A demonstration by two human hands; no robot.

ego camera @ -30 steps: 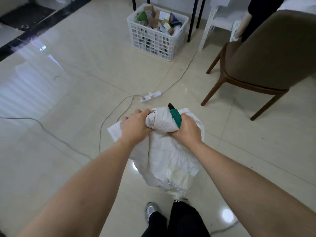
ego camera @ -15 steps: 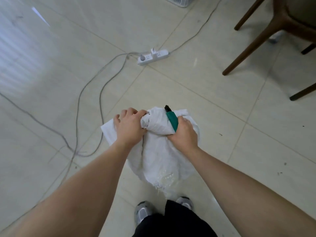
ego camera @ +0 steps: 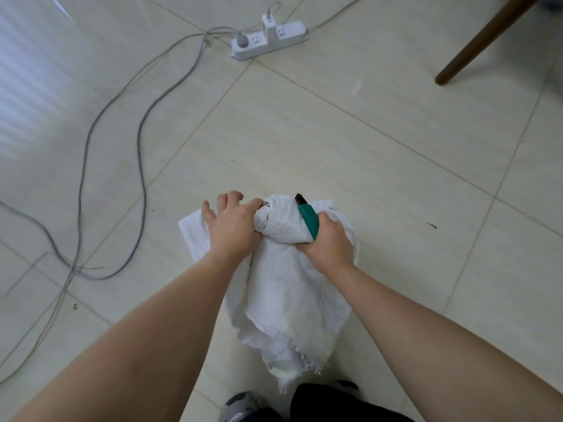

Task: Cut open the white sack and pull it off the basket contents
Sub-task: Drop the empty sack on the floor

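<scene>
Since half a second ago the view has dipped lower and the left hand [ego camera: 233,228] has loosened: its outer fingers now splay out over the white sack [ego camera: 286,287], while thumb and forefinger pinch the bunched top. Right hand [ego camera: 330,243] is curled tight round the same bunch together with a green-handled cutter [ego camera: 307,219], whose black tip points away. Beneath both hands the sack hangs crumpled above the tiled floor [ego camera: 304,132], frayed edge near the shoes [ego camera: 240,405].

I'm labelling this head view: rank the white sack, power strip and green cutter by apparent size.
1. white sack
2. power strip
3. green cutter, partly hidden in the right hand; the strip lies farther off.
</scene>
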